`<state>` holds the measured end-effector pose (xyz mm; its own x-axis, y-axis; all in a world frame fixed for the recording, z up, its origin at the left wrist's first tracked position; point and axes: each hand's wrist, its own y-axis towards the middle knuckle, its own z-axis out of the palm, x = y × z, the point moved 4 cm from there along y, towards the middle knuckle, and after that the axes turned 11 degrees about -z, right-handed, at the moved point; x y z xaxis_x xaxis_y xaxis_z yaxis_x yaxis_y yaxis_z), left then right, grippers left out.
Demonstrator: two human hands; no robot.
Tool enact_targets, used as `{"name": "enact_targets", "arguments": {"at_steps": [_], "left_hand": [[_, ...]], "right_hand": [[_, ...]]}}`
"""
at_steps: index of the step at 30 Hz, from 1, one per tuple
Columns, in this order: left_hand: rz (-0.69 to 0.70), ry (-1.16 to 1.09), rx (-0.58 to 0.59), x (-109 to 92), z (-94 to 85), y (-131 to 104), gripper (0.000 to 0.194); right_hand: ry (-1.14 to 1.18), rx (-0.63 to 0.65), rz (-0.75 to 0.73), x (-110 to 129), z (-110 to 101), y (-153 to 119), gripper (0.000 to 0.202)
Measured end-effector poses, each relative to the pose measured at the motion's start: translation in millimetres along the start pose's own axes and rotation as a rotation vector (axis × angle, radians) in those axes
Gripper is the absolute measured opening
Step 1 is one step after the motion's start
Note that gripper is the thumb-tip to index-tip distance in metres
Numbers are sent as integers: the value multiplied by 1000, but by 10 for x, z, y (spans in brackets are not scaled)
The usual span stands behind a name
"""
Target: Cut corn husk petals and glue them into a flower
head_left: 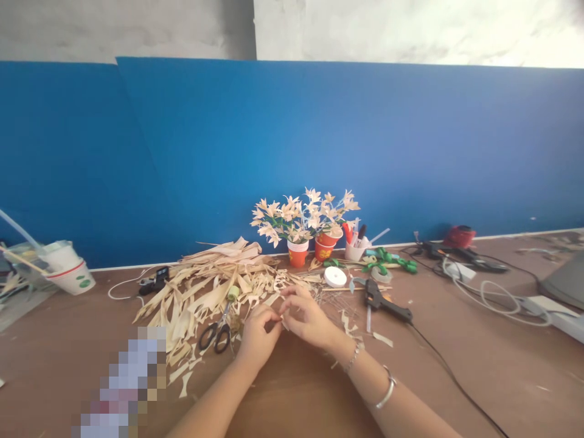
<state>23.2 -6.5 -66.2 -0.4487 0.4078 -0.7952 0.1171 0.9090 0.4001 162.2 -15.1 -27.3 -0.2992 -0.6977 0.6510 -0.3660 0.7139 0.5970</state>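
My left hand (261, 336) is closed in a pinch, thumb against forefinger, in the middle of the table. Its fingertips meet those of my right hand (308, 319), whose thumb and forefinger also draw together while the other fingers curve above. A small pale piece seems to lie between them, mostly hidden by the fingers. Left of my hands, black-handled scissors (215, 334) rest by a pile of dry, pale husk strips (205, 286). A roll of green tape (233, 293) lies at the blades' end. To the right is a black glue gun (385, 302).
Behind my hands, red paper cups (297, 257) hold pale husk flowers (292, 213). Nearby are a white spool (335, 277), a pen cup (354, 250) and green tape pieces (392, 260). White cables (493, 298) lie right; a paper cup (73, 277) stands left.
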Motion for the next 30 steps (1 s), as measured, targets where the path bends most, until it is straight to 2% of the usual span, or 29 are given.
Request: {"name": "enact_targets", "arguments": {"at_steps": [5, 8, 20, 30], "left_hand": [[5, 41, 7, 0, 8, -4, 13], [2, 55, 17, 3, 13, -2, 14], [18, 42, 45, 21, 50, -13, 19], [-37, -48, 47, 51, 53, 7, 20]], "right_hand": [[-52, 65, -40, 19, -10, -5, 27], [-55, 91, -50, 23, -8, -5, 23], [69, -6, 128, -188, 64, -44, 9], [187, -67, 222, -239, 104, -42, 4]]}}
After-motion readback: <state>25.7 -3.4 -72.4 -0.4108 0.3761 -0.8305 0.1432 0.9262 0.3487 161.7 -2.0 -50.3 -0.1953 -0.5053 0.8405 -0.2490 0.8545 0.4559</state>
